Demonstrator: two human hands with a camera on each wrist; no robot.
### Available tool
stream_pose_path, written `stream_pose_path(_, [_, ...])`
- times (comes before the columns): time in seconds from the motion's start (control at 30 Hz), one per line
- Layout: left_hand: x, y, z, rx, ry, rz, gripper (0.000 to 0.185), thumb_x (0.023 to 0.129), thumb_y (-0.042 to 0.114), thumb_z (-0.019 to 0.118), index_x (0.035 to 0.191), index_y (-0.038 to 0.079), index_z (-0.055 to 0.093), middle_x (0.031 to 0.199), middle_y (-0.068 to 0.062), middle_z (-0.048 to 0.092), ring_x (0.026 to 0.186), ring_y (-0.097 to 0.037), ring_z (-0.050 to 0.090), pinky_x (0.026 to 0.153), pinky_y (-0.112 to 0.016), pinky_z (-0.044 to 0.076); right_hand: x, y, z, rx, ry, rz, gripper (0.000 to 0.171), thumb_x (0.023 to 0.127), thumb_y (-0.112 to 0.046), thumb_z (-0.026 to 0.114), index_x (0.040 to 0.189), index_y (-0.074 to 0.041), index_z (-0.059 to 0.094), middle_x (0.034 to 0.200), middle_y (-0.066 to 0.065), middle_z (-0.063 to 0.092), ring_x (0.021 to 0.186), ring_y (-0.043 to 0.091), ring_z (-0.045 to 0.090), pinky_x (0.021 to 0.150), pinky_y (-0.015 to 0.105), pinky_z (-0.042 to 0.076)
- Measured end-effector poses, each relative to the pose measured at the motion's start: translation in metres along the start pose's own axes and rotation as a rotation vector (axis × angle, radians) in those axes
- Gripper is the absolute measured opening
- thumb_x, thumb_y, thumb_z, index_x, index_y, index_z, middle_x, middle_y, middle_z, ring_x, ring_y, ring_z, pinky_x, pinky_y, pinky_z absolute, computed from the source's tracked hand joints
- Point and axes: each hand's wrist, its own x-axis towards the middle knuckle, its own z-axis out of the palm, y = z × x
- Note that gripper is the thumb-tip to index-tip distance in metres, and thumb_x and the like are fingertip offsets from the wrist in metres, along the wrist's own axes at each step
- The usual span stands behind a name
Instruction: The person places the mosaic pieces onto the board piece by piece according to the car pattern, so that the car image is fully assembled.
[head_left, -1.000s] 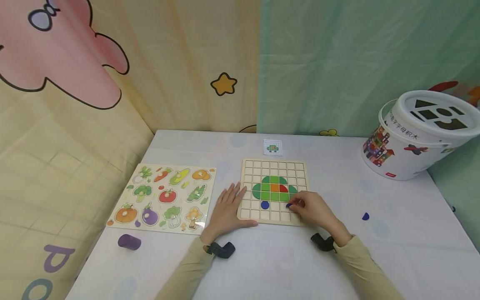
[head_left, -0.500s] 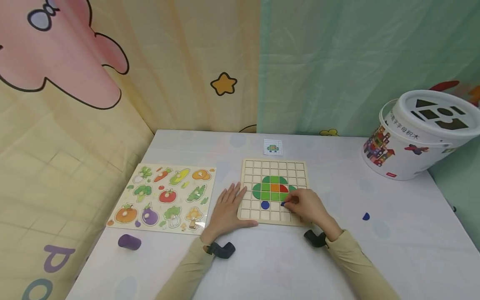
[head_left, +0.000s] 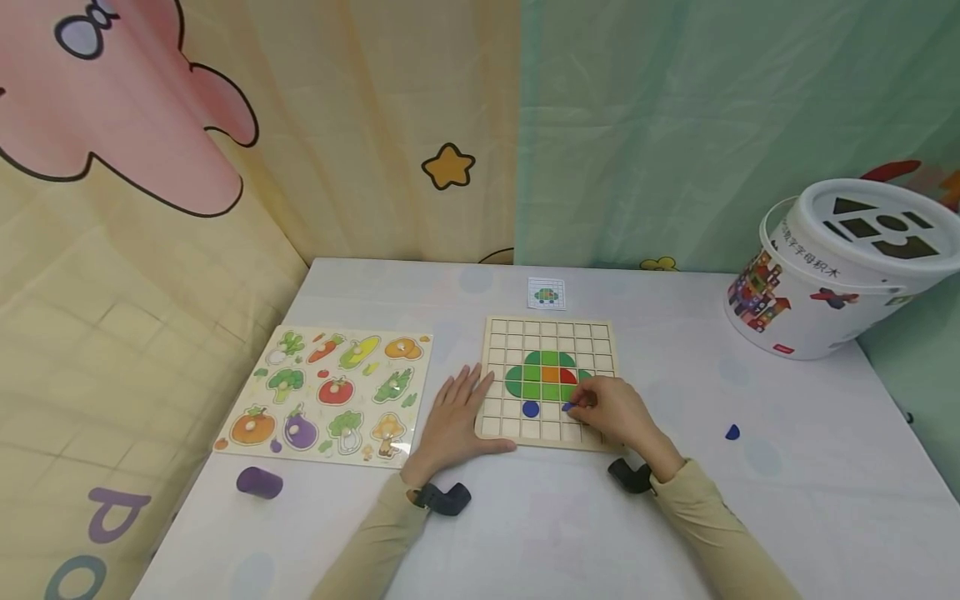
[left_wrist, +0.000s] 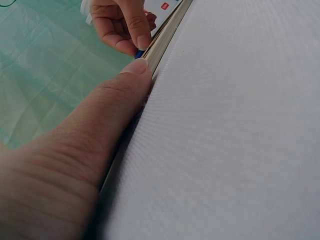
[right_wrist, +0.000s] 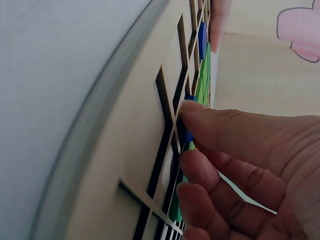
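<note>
The wooden grid board [head_left: 510, 429] carries a flat car shape of green tiles [head_left: 531, 374], an orange tile [head_left: 550, 375] and a red tile [head_left: 567, 377]. Below it lies a blue disc [head_left: 531, 409]. My left hand [head_left: 453, 425] rests with fingers spread along the board's left edge, its thumb [left_wrist: 117, 90] against the near edge. Between thumb and fingertips, my right hand [head_left: 615, 410] pinches a small blue piece [right_wrist: 190, 127] at a cell under the green tiles. Those fingers hide most of the piece. A blue half-disc [head_left: 732, 432] lies apart on the table at right.
A small picture card [head_left: 546, 294] lies behind the board. At left are a vegetable knob puzzle [head_left: 360, 421] and a purple cylinder [head_left: 259, 482]. A white bucket [head_left: 817, 312] with shape holes in its lid stands at back right. Curtains close off the table's back.
My right hand has moved slightly left over the board with the blue piece, then stayed nearly in place. My left hand has not moved.
</note>
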Motion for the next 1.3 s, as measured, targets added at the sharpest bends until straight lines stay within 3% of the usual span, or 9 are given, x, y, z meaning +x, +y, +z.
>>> stream_pose_path(0.47, [0.000, 0.001, -0.002, -0.013, -0.001, -0.001, 0.114, 0.067, 0.081, 0.057, 0.153, 0.015, 0.020, 0.158, -0.004, 0.009, 0.144, -0.019, 0.000, 0.115, -0.035, -0.002, -0.002, 0.000, 0.000, -0.018, 0.018, -0.009, 0.010, 0.078, -0.014, 0.078, 0.077, -0.012, 0.068, 0.067, -0.007, 0.056, 0.060, 0.012, 0.048, 0.053, 0.028, 0.040])
stream_pose_path(0.7, [0.001, 0.000, 0.000, -0.009, -0.003, 0.000, 0.115, 0.067, 0.084, 0.053, 0.153, 0.015, 0.020, 0.158, -0.004, 0.008, 0.144, -0.019, 0.000, 0.114, -0.033, -0.004, -0.018, 0.006, -0.012, 0.001, 0.038, 0.001, 0.008, 0.081, -0.018, 0.076, 0.080, -0.012, 0.070, 0.071, -0.008, 0.059, 0.061, 0.012, 0.049, 0.053, 0.028, 0.042])
stream_pose_path(1.03, [-0.001, 0.002, -0.002, -0.015, -0.003, -0.011, 0.114, 0.067, 0.082, 0.055, 0.152, 0.015, 0.021, 0.158, -0.004, 0.009, 0.144, -0.019, 0.000, 0.115, -0.033, -0.003, -0.061, 0.049, -0.061, -0.081, 0.186, 0.110, 0.015, 0.086, -0.021, 0.071, 0.087, -0.006, 0.071, 0.075, -0.001, 0.063, 0.063, 0.014, 0.050, 0.050, 0.028, 0.040])
stream_pose_path(1.2, [0.000, 0.003, -0.003, -0.012, -0.012, -0.015, 0.113, 0.068, 0.082, 0.055, 0.153, 0.016, 0.020, 0.158, -0.003, 0.008, 0.144, -0.019, -0.001, 0.114, -0.033, -0.004, -0.084, 0.077, -0.081, -0.075, 0.150, 0.159, 0.023, 0.089, -0.023, 0.068, 0.095, -0.001, 0.070, 0.087, 0.011, 0.066, 0.077, 0.027, 0.057, 0.057, 0.033, 0.046])
stream_pose_path(1.3, [0.000, 0.004, -0.003, -0.011, -0.015, -0.016, 0.113, 0.068, 0.082, 0.055, 0.153, 0.016, 0.019, 0.159, -0.003, 0.008, 0.144, -0.019, -0.001, 0.114, -0.033, -0.003, -0.093, 0.094, -0.087, -0.075, 0.127, 0.158, 0.026, 0.090, -0.020, 0.067, 0.100, 0.003, 0.068, 0.099, 0.022, 0.065, 0.089, 0.038, 0.057, 0.066, 0.045, 0.049])
